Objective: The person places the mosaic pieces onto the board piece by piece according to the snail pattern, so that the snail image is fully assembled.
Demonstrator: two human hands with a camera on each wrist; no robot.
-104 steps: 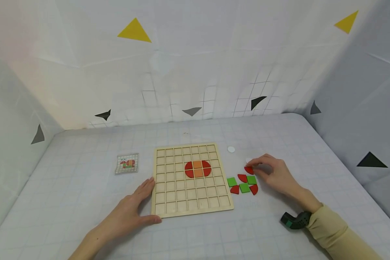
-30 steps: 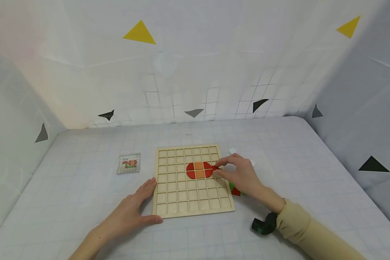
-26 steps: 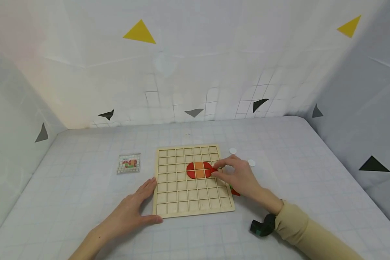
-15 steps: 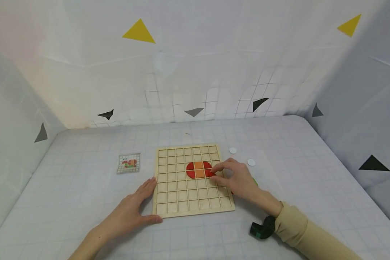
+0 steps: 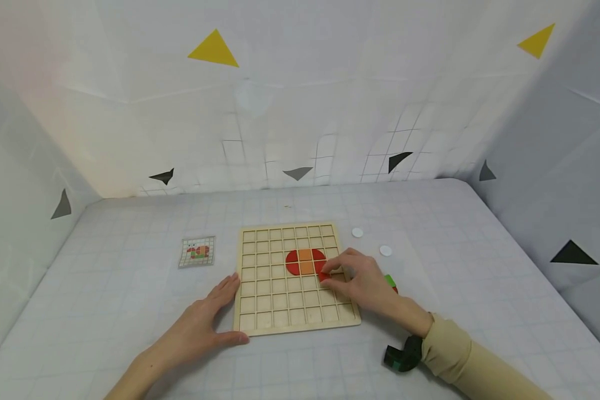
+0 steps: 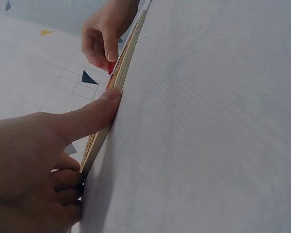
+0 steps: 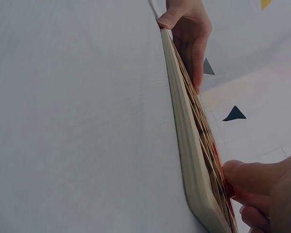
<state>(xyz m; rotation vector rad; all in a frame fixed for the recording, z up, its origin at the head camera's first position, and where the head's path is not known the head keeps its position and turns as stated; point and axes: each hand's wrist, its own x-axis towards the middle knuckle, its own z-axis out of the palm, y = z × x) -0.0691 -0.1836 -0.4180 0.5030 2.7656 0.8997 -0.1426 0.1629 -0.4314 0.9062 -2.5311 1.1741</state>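
A wooden grid board (image 5: 271, 304) lies in the middle of the table in the head view. Set in its cells are orange square tiles (image 5: 305, 255) flanked by red quarter-circle tiles (image 5: 292, 263), together making a rounded shape. Between thumb and fingertips, my right hand (image 5: 367, 283) pinches another red quarter-circle tile (image 5: 323, 276) at the lower right of that shape; the fingers partly cover it. My left hand (image 5: 197, 319) rests against the board's left edge, its thumb (image 6: 94, 116) at the near-left corner and its fingers fairly straight along the side.
A small picture card (image 5: 197, 252) lies left of the board. Two white discs (image 5: 357, 233) are to its right. Beside my right hand shows a green square tile (image 5: 390, 280); other loose tiles there are mostly hidden. A black device (image 5: 404, 355) sits at my right wrist.
My right hand took a red quarter-circle tile from the loose pieces and brought it left over the board. In the last second it shifted slightly toward me. The left hand stayed put.
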